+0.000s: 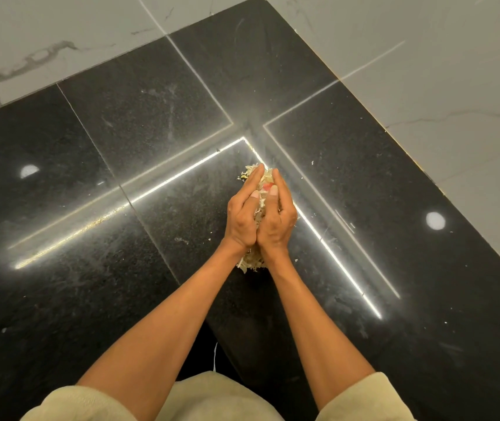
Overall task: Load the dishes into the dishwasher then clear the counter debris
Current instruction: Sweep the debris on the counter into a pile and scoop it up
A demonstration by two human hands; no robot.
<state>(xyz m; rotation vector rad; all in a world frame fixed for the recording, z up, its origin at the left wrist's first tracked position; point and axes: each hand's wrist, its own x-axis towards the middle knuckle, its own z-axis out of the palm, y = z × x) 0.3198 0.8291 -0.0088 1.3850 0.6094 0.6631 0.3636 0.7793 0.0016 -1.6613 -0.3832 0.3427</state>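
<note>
Sleeves foreground; both hands cup debris above the surface, clearing step; next, likely carrying without spilling.

Two bare forearms run up from the bottom edge, each coming out of a pale cream sleeve pushed back towards the elbow — loose, soft-looking fabric, plain and unmarked. The same cream cloth covers the chest between them. The left hand and right hand are bare — no rings, no watch.
</note>
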